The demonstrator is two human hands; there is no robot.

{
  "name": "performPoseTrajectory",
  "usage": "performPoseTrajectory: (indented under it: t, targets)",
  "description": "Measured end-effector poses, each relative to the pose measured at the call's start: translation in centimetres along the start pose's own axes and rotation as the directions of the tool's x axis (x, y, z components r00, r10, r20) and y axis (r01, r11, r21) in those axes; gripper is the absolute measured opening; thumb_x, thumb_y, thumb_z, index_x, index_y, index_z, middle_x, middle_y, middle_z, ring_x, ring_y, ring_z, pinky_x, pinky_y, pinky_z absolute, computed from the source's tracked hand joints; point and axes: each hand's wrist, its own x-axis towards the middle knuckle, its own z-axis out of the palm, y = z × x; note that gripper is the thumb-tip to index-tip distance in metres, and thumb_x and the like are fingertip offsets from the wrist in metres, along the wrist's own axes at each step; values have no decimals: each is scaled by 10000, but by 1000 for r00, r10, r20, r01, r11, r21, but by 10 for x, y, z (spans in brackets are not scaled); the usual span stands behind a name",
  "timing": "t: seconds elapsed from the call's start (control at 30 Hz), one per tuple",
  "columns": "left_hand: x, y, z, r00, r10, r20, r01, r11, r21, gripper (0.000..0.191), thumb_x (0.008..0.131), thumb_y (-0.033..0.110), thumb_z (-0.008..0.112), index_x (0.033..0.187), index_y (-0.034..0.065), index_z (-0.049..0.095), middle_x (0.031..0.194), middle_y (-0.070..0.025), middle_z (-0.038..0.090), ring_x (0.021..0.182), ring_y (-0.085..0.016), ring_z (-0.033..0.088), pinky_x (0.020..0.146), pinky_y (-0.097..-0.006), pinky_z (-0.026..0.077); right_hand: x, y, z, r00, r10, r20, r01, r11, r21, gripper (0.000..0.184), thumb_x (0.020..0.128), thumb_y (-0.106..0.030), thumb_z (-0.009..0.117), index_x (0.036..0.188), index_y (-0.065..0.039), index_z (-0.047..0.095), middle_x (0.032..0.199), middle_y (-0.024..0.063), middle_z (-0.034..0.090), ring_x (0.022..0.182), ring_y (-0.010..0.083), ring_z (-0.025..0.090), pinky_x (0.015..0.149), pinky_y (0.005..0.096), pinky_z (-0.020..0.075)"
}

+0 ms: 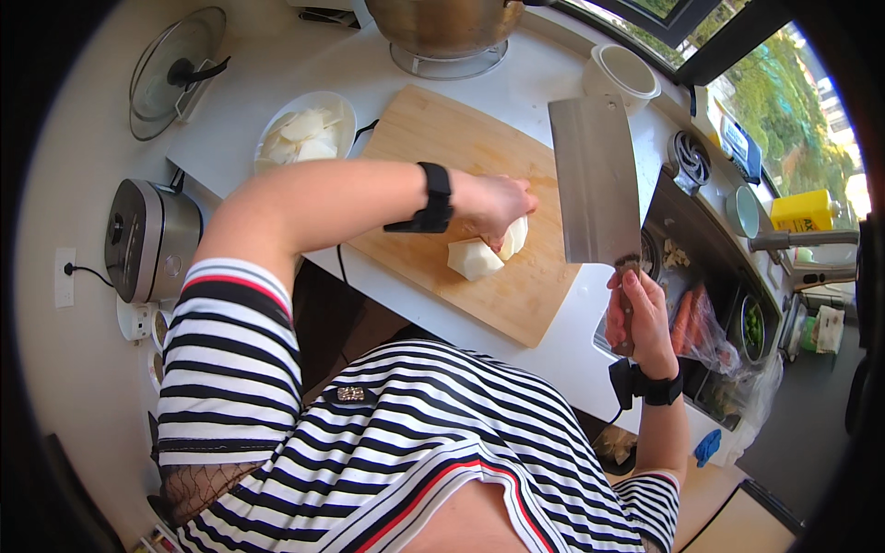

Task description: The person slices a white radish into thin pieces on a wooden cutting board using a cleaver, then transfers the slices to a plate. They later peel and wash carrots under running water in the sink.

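Observation:
My right hand (643, 311) grips the wooden handle of a broad Chinese cleaver (596, 180), its blade raised beside the right edge of the board. Over the wooden cutting board (442, 138), my left hand (496, 204) has its fingers bent down onto pale, peeled vegetable slices (514, 238), partly hidden by the hand. Against them sits a larger cut chunk (474, 259) of the same white vegetable. A white bowl (351, 117) heaped with thin white slices (304, 135) stands beyond my left forearm.
A metal pot (446, 27) rests on a wire stand behind the board. At right, the sink (664, 214) holds scraps, and bagged carrots (691, 321) lie near a bowl of chopped greens (752, 328). A rice cooker (155, 242) and a glass lid (180, 76) are at left.

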Motion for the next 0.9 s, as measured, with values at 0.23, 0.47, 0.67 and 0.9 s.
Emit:
performPoseTrajectory:
  t: [0.23, 0.47, 0.67, 0.9]
  targets:
    - [29, 17, -11, 952, -140, 271, 99, 982, 159, 458, 547, 97, 838, 944, -19, 643, 919, -173, 658, 897, -348, 633, 724, -412, 523, -17, 17, -13, 998, 14, -63, -16, 999, -27, 285, 995, -295, 492, 920, -21, 493, 521, 26, 454, 365, 100, 419, 358, 239, 368]
    - [18, 7, -16, 963, -202, 179, 215, 975, -59, 426, 546, 141, 812, 908, -12, 649, 857, -153, 662, 805, -282, 638, 648, -366, 511, -19, 25, -16, 974, -176, -141, 97, 892, -441, 246, 960, -226, 568, 834, -21, 519, 535, -6, 495, 394, 68, 439, 380, 239, 347]
    - [-52, -40, -42, 899, -394, -194, 245, 816, -523, 374, 645, 171, 813, 925, -8, 643, 779, -62, 651, 738, -139, 603, 661, -276, 482, -16, 31, -15, 724, -685, 78, 221, 124, -967, 298, 793, -230, 737, 1006, -62, 616, 751, 150, 645, 637, 330, 628, 563, 359, 482]
    - [-217, -91, -27, 322, -868, -378, 97, 428, -899, 341, 759, 167, 779, 1034, 13, 647, 931, -33, 665, 801, -100, 601, 677, -233, 467, 6, 43, 2, 754, -649, 103, 130, -6, -991, 338, 820, -253, 699, 1099, -91, 597, 905, 112, 675, 746, 320, 656, 625, 397, 513]
